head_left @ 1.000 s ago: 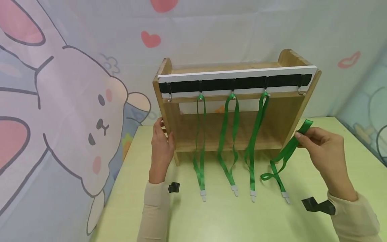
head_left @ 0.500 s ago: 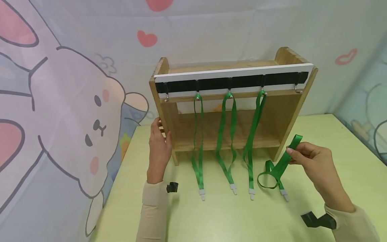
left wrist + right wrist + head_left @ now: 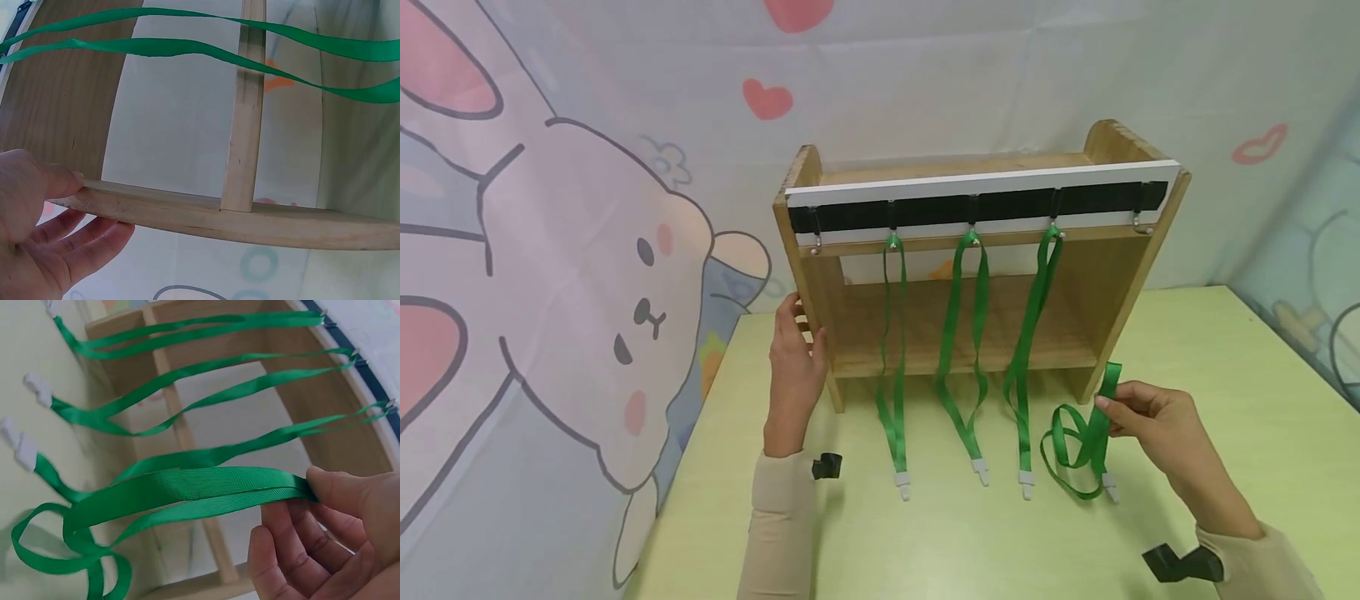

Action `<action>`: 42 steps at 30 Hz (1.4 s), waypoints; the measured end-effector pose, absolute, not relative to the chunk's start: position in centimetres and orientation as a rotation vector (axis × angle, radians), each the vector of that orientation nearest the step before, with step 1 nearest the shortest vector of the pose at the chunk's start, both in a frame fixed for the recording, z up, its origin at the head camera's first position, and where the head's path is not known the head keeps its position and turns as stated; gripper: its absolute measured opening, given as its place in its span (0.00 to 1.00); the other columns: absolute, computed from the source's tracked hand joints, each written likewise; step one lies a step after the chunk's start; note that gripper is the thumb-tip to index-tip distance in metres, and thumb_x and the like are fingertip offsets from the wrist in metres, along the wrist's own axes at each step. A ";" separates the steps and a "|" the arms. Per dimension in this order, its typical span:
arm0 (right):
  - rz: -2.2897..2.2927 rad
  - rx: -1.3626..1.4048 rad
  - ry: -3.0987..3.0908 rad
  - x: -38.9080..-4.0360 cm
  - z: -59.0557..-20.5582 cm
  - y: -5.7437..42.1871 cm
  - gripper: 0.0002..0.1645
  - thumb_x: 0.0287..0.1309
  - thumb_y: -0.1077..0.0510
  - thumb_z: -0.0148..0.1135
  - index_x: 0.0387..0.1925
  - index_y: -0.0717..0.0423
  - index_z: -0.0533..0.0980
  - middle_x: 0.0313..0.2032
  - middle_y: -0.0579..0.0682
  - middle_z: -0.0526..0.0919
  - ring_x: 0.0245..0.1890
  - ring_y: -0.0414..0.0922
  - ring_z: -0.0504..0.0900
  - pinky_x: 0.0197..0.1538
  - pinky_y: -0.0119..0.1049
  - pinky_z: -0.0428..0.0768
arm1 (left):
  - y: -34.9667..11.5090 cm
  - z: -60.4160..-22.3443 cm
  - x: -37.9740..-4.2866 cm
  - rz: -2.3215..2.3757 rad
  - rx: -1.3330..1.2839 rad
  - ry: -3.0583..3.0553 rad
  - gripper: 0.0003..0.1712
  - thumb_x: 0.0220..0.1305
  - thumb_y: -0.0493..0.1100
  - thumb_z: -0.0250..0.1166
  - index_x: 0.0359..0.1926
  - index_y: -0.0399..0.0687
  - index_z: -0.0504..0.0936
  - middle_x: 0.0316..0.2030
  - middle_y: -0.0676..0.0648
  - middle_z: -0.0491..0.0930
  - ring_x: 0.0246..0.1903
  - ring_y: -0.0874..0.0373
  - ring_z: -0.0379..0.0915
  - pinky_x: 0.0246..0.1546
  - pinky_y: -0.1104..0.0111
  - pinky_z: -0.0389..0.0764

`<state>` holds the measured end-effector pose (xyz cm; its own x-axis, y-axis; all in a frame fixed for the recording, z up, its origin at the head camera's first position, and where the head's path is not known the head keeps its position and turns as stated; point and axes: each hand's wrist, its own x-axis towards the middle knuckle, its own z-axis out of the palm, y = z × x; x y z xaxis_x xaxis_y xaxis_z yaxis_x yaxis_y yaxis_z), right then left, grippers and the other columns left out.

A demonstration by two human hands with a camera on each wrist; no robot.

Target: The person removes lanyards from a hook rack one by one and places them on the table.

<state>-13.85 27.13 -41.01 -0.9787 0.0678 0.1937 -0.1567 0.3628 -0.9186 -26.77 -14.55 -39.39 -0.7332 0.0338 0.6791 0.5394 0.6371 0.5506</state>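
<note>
In the head view my left hand (image 3: 795, 367) grips the left side panel of a wooden shelf rack (image 3: 1123, 283). The left wrist view has the thumb on one face of the panel edge (image 3: 169, 215) and fingers on the other. To the right of the rack, my right hand (image 3: 1165, 425) pinches a green lanyard (image 3: 1099, 433) near one end of its loop, between thumb and fingers. Its slack strap (image 3: 47, 562) curls in loops below, and its pale clip (image 3: 1111, 490) lies low by the table. Three other green lanyards (image 3: 1024, 392) hang from the rack's middle hooks.
A white board with a black strip (image 3: 1015, 207) crosses the rack's top front, bearing several hooks. The far-left hook (image 3: 817, 242) and far-right hook (image 3: 1142, 225) carry nothing. Below is a yellow-green table (image 3: 940, 550). A printed cloth (image 3: 925, 92) hangs behind.
My right hand has moved down and to the left, lowering the lanyard so its strap gathers in looser loops near the table. The left hand keeps its grip on the rack.
</note>
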 end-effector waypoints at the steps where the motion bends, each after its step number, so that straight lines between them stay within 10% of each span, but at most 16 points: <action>1: 1.658 0.077 -2.441 -13.9 -41.2 27.2 0.12 0.69 0.63 0.62 0.38 0.73 0.80 0.28 0.42 0.84 0.28 0.39 0.83 0.34 0.31 0.85 | -14.5 -39.4 -26.8 -1.021 -0.445 -2.218 0.32 0.70 0.28 0.60 0.69 0.36 0.54 0.56 0.29 0.69 0.47 0.37 0.76 0.38 0.53 0.86; 42: 0.841 0.132 -2.869 -18.2 -47.4 27.0 0.16 0.56 0.59 0.74 0.19 0.53 0.75 0.17 0.42 0.69 0.18 0.43 0.66 0.20 0.34 0.63 | -14.4 -39.2 -26.4 -1.047 -0.396 -2.241 0.37 0.69 0.28 0.61 0.72 0.39 0.51 0.55 0.29 0.70 0.48 0.38 0.77 0.40 0.54 0.86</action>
<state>-18.23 26.97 -47.41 -0.9851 -0.0427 0.1666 -0.1260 0.8389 -0.5295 -26.38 -14.43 -39.18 -0.7589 0.0068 0.6512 0.5040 0.6394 0.5806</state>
